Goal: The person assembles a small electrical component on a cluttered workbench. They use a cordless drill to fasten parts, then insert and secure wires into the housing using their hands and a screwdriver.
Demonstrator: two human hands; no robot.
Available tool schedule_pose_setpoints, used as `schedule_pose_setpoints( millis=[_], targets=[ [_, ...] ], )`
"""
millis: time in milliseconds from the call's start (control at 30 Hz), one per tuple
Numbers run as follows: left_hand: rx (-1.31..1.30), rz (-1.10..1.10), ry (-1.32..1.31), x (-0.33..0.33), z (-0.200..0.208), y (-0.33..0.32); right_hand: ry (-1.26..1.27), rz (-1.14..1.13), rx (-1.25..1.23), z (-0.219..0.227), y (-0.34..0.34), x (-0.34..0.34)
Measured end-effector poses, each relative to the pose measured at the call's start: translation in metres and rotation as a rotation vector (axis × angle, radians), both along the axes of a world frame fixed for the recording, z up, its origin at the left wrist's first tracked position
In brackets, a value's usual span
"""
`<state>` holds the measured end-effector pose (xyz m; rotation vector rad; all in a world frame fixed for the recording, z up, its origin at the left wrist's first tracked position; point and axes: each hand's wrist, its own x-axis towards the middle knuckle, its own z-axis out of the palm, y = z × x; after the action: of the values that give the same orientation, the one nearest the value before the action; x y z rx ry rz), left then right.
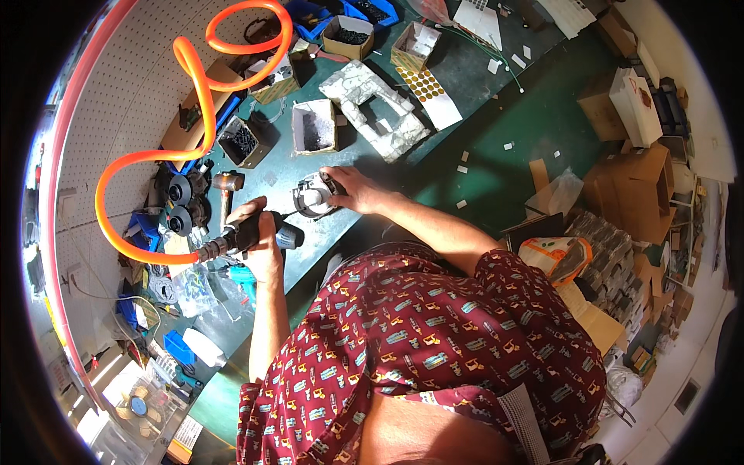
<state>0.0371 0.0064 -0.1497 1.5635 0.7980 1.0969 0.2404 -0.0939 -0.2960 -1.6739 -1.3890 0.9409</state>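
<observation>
My left hand point(262, 232) is closed around a black air tool point(242, 232), fed by a thick orange hose point(101, 194). The tool's slim tip reaches toward a round silvery-white housing point(312, 197); whether the two touch cannot be made out. On the housing's right side, my right hand point(353, 190) grips it, with fingers curled over its far edge and the thumb side near me. A dark blue-grey cylinder point(290, 236) shows just right of my left hand; I cannot tell whether it belongs to the tool. Close by stands a hammer point(227, 183).
Past the housing are an open box of small parts point(314, 128) and a pale moulded tray point(353, 81). Black round parts point(180, 205) lie left. A teal power tool point(240, 277) rests beside my left forearm. Cardboard boxes point(632, 190) stand at right.
</observation>
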Motion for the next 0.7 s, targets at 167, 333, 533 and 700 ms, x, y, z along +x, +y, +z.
schedule_pose_setpoints(
  millis=[167, 333, 533, 700],
  targets=[
    [-0.007, -0.091, 0.059, 0.006, 0.005, -0.001, -0.014, 0.016, 0.02, 0.003, -0.001, -0.002],
    [-0.006, -0.16, 0.028, 0.003, -0.006, -0.001, -0.003, 0.002, -0.003, 0.011, -0.003, -0.005],
    [-0.03, -0.185, -0.044, 0.01, -0.009, 0.001, -0.026, -0.018, 0.016, 0.007, -0.003, -0.008],
    [0.027, -0.25, -0.017, 0.007, -0.008, 0.004, -0.029, -0.015, 0.036, 0.006, -0.003, -0.01]
  ],
)
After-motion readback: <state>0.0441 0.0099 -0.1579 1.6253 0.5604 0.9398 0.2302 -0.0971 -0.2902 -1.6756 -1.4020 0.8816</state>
